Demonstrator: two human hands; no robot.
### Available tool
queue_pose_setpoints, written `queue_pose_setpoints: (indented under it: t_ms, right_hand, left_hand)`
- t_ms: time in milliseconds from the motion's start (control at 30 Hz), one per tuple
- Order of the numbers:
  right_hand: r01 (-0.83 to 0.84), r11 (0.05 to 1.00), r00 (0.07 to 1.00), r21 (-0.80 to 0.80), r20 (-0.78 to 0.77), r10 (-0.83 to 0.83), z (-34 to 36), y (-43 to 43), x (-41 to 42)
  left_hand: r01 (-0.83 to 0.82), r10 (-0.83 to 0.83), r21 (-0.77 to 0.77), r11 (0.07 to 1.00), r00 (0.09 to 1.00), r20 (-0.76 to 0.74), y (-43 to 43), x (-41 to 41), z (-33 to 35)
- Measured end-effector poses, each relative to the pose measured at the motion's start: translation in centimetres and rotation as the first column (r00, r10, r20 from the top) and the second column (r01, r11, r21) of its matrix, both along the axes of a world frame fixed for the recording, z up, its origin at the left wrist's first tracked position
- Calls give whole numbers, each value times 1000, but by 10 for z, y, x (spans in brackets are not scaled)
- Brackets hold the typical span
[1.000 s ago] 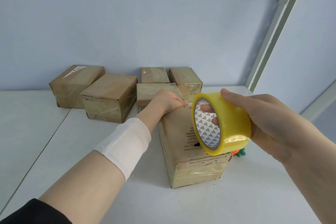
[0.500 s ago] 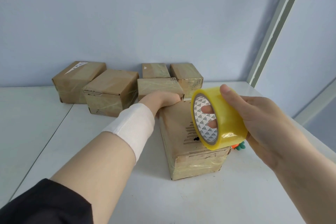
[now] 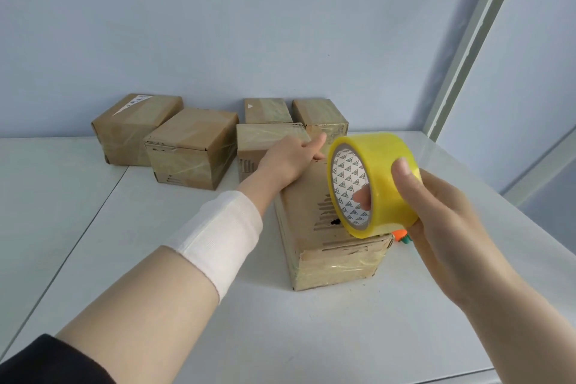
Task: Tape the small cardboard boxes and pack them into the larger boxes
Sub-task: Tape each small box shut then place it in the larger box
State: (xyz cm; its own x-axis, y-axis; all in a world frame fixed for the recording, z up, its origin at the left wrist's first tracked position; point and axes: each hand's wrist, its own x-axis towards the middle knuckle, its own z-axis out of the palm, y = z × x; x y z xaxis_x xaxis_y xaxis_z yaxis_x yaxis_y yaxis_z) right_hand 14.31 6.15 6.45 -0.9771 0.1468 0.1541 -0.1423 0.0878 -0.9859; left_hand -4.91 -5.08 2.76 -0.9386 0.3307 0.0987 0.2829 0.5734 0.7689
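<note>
Now my right hand grips the yellow tape roll (fingers through its core) just above the nearest cardboard box; I see my left hand resting, fingers straight, on that box's far end.

We have a single view, from a wide-angle camera worn on the head. It looks forward and down across the table toward the wall, which fills the upper half of the frame. The post at the right leans inward. The camera sits close over the table's near side, so both forearms enter from the bottom corners and look large. The left hand reaches out to mid-frame. The right hand, holding the roll, is nearer us, right of centre. One box lies just below centre. The other boxes stand farther off, by the wall.
</note>
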Motion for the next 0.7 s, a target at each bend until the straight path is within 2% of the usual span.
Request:
queue_pose_setpoints:
  t_ms: [167,367,500,700]
  right_hand:
    - [-73,997,987,21,-141,75,-19,4,0]
    - [-57,995,979,85,-190,72,-31,6,-3]
    - [-38,997,963,-63,-270,20,-32,8,12]
    - [-51,998,976,-32,-215,43,-29,7,22]
  left_hand:
    - [24,-28,-95,995,999,-40,-1,1,-1]
    - [9,-12,-108,994,999,-31,0,7,2]
    - [8,-11,-64,998,999,-44,-3,10,2]
    - [-48,44,-75,996,998,-49,-1,9,3]
